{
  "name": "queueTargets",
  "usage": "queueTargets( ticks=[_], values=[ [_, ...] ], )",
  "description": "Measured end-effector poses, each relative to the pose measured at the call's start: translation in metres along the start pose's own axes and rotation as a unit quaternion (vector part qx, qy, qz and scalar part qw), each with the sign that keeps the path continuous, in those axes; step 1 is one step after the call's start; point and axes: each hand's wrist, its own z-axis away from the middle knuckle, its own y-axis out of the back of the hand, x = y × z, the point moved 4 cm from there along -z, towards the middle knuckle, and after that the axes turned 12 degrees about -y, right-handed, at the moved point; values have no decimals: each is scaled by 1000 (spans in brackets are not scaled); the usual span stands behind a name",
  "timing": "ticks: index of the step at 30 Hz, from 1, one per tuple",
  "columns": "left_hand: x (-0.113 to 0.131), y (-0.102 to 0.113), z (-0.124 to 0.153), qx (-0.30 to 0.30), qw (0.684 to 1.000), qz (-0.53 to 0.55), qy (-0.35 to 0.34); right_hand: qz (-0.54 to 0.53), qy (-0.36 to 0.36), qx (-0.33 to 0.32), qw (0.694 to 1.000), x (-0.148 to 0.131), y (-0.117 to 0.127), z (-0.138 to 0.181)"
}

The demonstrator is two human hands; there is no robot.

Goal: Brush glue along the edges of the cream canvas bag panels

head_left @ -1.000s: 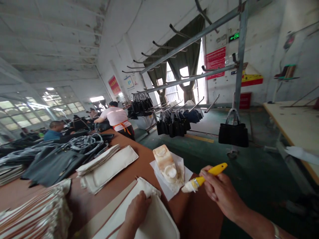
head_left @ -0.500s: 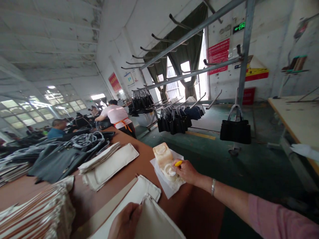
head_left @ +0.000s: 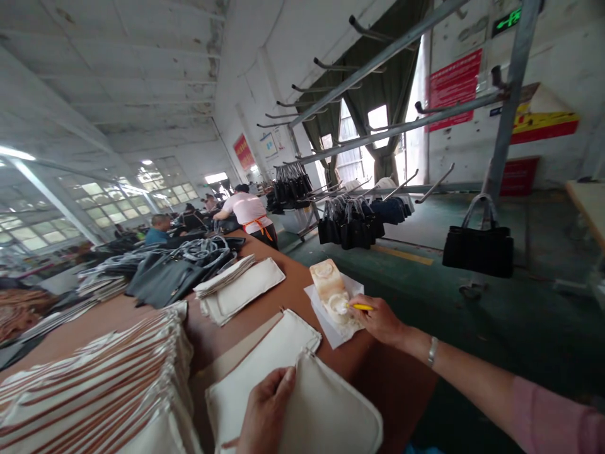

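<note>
My left hand [head_left: 269,407] pinches the upper edge of a cream fabric piece [head_left: 333,403] between thumb and fingers. Another cream piece [head_left: 269,353] lies beneath it on the brown table. My right hand [head_left: 382,320] is closed round a slim yellow-handled tool [head_left: 363,307]. The tool's tip reaches into the lower hollow of a stained, cream-coloured container [head_left: 327,280] with white paste in it; what kind of tip it has is too small to tell. The container rests on a white sheet [head_left: 326,321] near the table's right edge.
A large row of stacked cream pieces with brown edges [head_left: 108,384] covers the left front. Behind are folded cream pieces [head_left: 255,287] and dark bags [head_left: 163,274]. A metal rack [head_left: 397,132] holds black bags [head_left: 350,227]. A co-worker [head_left: 248,211] leans over the table's far end.
The view has swung left, so the scene sits further right. The yellow tool now points sideways into the container, its handle showing more. My left hand still holds the cream fabric piece, now more in view.
</note>
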Motion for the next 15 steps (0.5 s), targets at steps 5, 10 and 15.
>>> queueTargets(
  ticks=[5,10,15],
  values=[
    [2,-3,17,5,999,37,5,-14,-32,43,998,-14,6,5],
    [2,-5,24,21,999,39,-3,-194,-111,17,975,-75,21,36],
    [3,-10,29,20,998,33,-40,-281,-124,-77,949,-133,20,60]
  ],
)
